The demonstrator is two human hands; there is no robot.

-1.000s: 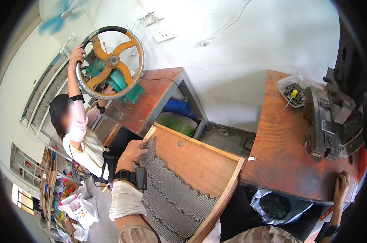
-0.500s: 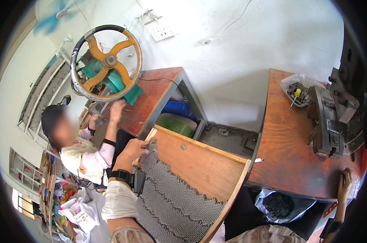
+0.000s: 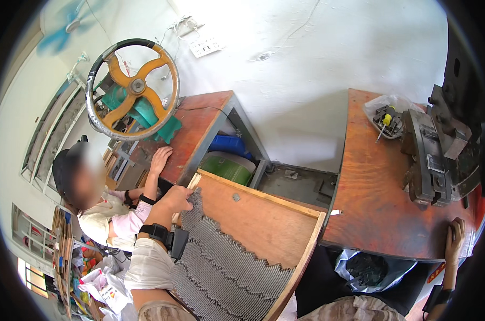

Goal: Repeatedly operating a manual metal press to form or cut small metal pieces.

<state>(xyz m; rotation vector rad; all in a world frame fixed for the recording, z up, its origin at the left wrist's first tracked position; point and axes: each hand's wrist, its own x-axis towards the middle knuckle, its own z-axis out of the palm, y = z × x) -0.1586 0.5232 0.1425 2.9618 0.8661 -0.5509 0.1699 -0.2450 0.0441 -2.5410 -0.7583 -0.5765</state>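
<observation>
Metal pieces (image 3: 226,262) fill much of a wooden tray (image 3: 274,227), its far part bare. The left hand (image 3: 174,203) is at the rim, the right hand (image 3: 454,239) at the bench (image 3: 376,208); both grips unclear.

Stacked pieces (image 3: 232,265) in the tray (image 3: 269,227) before me, my left grip (image 3: 176,200) near its far-left corner; bench (image 3: 373,206) at right.

The left forearm (image 3: 149,262) is lying along the left side of the wooden tray (image 3: 261,193), and the left hand (image 3: 177,201) is bending, half-curled, over the tray's far left corner. The right forearm (image 3: 450,278) is pointing forward, well right of the tray, the right hand (image 3: 455,239) curving at its end.
</observation>
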